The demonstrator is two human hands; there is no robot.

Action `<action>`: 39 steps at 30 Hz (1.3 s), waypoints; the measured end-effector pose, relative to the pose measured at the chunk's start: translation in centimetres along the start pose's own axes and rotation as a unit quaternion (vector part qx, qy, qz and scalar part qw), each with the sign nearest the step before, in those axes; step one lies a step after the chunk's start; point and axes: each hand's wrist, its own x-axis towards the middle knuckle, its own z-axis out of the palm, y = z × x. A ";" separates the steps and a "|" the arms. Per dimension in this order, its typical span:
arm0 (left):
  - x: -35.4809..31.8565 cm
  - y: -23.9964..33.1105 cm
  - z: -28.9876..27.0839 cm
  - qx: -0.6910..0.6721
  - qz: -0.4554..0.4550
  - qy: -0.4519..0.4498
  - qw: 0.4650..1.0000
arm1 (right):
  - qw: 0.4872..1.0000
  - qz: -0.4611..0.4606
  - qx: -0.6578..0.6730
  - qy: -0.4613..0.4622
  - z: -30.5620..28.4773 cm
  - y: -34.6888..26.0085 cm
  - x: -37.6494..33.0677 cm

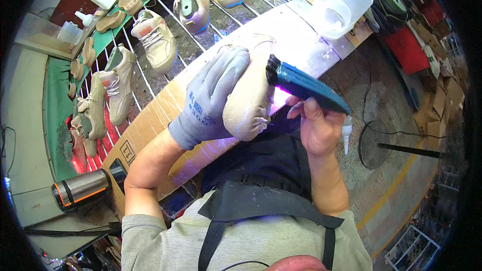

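Note:
My left hand (207,101), in a grey work glove, is wrapped round the side of a beige shoe upper (247,104). The upper is tilted over the near edge of the table, its rounded end toward me, with wrinkled material along its lower right edge. My bare right hand (321,124) grips a blue-handled brush (314,89). The dark bristles are at the upper's right side and seem to touch it. Purplish light falls on the table behind the brush.
Beyond the table (293,30), a rack of metal bars (145,78) carries several beige shoes (156,41). A translucent plastic jug (346,7) stands at the far right. Cardboard (159,115) covers the table's left part, near a steel thermos (84,190). A round stand base (375,145) is on the floor at right.

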 end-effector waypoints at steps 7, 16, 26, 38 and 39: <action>0.7 0.3 -1.0 -0.024 0.015 -0.010 1.000 | 0.982 -0.061 -0.160 -0.085 -0.9 -4.0 -0.1; 1.8 0.1 -1.8 -0.039 0.024 -0.071 0.996 | 0.986 -0.002 -0.154 -0.060 -0.7 -7.2 1.9; 1.2 -1.3 -2.0 -0.027 0.015 -0.049 0.998 | 0.919 -0.068 -0.335 -0.196 -4.4 -7.7 6.0; 6.9 -4.9 -3.3 -0.147 -0.108 -0.107 0.977 | 0.712 -0.069 -0.695 -0.078 -10.3 -4.7 20.8; 7.1 -5.5 -3.0 -0.159 -0.111 -0.104 0.976 | 0.674 -0.050 -0.731 -0.088 -10.9 -3.9 21.4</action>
